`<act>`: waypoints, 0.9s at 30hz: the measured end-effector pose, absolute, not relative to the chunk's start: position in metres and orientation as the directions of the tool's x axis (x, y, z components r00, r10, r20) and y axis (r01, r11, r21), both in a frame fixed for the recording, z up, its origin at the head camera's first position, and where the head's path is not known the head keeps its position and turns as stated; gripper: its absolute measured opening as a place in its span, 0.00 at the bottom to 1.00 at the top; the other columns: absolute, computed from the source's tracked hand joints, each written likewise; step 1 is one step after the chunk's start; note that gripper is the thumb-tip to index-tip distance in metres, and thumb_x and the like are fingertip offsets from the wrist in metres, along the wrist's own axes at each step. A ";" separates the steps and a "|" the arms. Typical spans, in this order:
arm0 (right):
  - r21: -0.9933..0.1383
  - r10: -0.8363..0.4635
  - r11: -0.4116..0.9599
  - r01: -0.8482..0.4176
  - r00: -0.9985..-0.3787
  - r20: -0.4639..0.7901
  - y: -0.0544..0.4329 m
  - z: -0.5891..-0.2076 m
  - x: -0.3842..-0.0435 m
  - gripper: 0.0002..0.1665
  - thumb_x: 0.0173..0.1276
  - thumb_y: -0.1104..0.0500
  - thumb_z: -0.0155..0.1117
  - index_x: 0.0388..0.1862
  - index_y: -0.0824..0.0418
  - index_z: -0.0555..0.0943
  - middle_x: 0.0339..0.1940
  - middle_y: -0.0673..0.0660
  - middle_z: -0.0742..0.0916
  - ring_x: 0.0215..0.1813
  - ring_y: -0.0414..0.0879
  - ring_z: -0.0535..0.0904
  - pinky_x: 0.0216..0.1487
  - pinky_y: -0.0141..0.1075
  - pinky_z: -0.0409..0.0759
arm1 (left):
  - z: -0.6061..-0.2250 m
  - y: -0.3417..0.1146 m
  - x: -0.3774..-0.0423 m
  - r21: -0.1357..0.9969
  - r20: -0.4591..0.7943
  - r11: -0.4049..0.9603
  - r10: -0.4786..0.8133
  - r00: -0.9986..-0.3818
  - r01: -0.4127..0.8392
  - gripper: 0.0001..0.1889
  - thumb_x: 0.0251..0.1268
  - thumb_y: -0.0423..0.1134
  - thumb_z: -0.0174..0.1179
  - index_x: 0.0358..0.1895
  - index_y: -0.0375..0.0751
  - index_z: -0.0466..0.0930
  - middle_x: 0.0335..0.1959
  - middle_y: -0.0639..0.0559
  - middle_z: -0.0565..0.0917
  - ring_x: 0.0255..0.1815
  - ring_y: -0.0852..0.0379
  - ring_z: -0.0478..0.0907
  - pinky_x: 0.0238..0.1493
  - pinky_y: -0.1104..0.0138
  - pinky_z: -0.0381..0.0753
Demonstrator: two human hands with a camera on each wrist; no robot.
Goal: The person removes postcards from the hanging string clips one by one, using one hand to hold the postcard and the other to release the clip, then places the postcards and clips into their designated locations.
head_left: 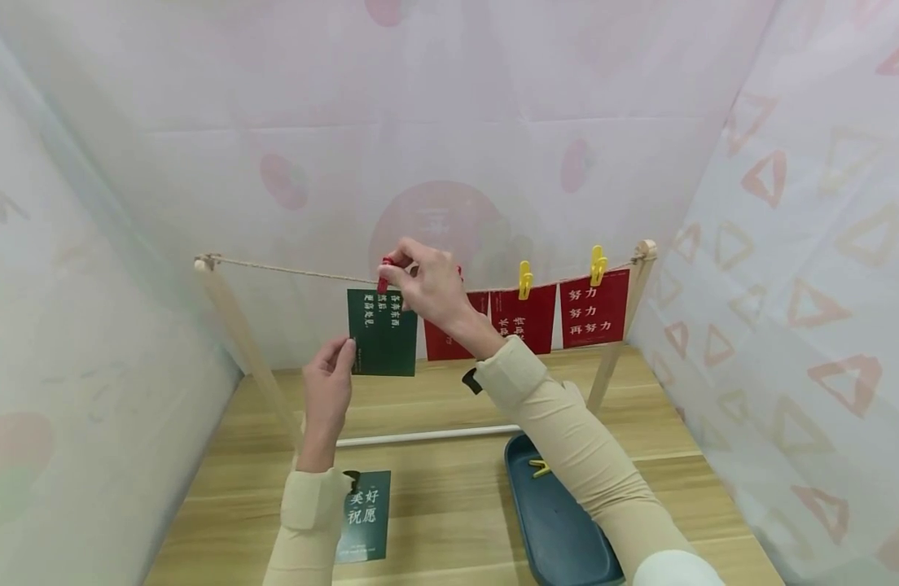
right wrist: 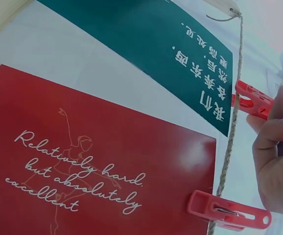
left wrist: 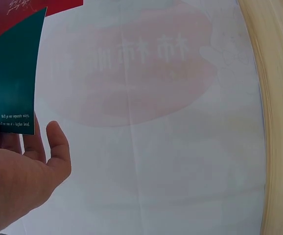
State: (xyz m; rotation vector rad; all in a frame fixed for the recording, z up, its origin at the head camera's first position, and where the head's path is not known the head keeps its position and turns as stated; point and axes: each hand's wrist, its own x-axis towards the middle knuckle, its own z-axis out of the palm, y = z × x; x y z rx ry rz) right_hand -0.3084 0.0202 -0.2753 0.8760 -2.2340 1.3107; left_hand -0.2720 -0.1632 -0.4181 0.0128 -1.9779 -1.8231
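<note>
A green card (head_left: 383, 350) with white writing hangs upright against the twine (head_left: 288, 269). My left hand (head_left: 328, 391) pinches it near the lower left corner, with fingers behind the card in the left wrist view. Up at the twine, my right hand (head_left: 436, 285) pinches a red clothespin (head_left: 383, 278) by its handle end. In the right wrist view the jaws of that red clothespin (right wrist: 254, 99) straddle the twine at the card's top edge. Beside it hangs a red card (right wrist: 97, 156), held by another red clothespin (right wrist: 224, 209); my right arm partly covers that card in the head view.
Two more red cards (head_left: 530, 317) hang to the right under yellow clothespins (head_left: 525, 281). Wooden posts (head_left: 247, 342) carry the twine, with a white rod (head_left: 427, 435) low between them. On the table lie another green card (head_left: 369, 529) and a blue tray (head_left: 559, 537) containing a yellow clothespin (head_left: 541, 468).
</note>
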 end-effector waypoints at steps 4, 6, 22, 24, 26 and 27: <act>-0.629 -0.305 0.335 -0.701 -0.713 0.632 0.022 -0.273 -0.308 0.07 0.70 0.59 0.64 0.39 0.63 0.79 0.34 0.58 0.87 0.18 0.42 0.78 0.22 0.30 0.80 | -0.417 -0.164 -0.269 0.951 0.307 0.123 -0.306 -0.901 0.283 0.19 0.72 0.44 0.57 0.55 0.32 0.80 0.43 0.60 0.83 0.47 0.68 0.79 0.49 0.82 0.76; -0.632 -0.302 0.320 -0.706 -0.708 0.638 0.022 -0.271 -0.307 0.07 0.70 0.60 0.64 0.38 0.63 0.79 0.34 0.58 0.87 0.18 0.42 0.78 0.22 0.31 0.80 | -0.417 -0.165 -0.267 0.951 0.308 0.128 -0.302 -0.902 0.281 0.19 0.72 0.45 0.57 0.54 0.32 0.80 0.43 0.60 0.83 0.47 0.68 0.79 0.49 0.81 0.76; -0.695 -0.308 0.269 -0.667 -0.743 0.594 0.031 -0.279 -0.295 0.20 0.66 0.59 0.68 0.54 0.64 0.75 0.42 0.60 0.84 0.26 0.50 0.82 0.29 0.32 0.83 | -0.421 -0.175 -0.254 0.957 0.291 0.114 -0.331 -0.898 0.268 0.17 0.70 0.43 0.60 0.51 0.32 0.82 0.38 0.70 0.84 0.43 0.71 0.82 0.48 0.81 0.78; -0.686 -0.318 0.279 -0.672 -0.739 0.594 0.032 -0.281 -0.293 0.21 0.66 0.58 0.69 0.54 0.63 0.75 0.43 0.58 0.85 0.26 0.46 0.81 0.31 0.31 0.83 | -0.422 -0.175 -0.254 0.958 0.285 0.114 -0.337 -0.897 0.261 0.17 0.70 0.43 0.60 0.52 0.33 0.82 0.38 0.70 0.84 0.43 0.71 0.82 0.47 0.81 0.78; -0.677 -0.327 0.288 -0.677 -0.734 0.595 0.034 -0.283 -0.290 0.21 0.66 0.57 0.69 0.54 0.62 0.76 0.43 0.57 0.85 0.27 0.43 0.80 0.32 0.31 0.82 | -0.422 -0.175 -0.253 0.960 0.278 0.114 -0.345 -0.896 0.254 0.17 0.70 0.43 0.60 0.52 0.33 0.82 0.38 0.70 0.84 0.43 0.72 0.82 0.47 0.81 0.78; -0.675 -0.331 0.292 -0.678 -0.733 0.594 0.035 -0.284 -0.289 0.21 0.66 0.56 0.69 0.54 0.62 0.76 0.43 0.57 0.85 0.27 0.42 0.79 0.32 0.31 0.82 | -0.423 -0.175 -0.253 0.962 0.272 0.111 -0.346 -0.898 0.249 0.17 0.70 0.42 0.60 0.52 0.32 0.81 0.38 0.70 0.84 0.43 0.72 0.81 0.46 0.82 0.78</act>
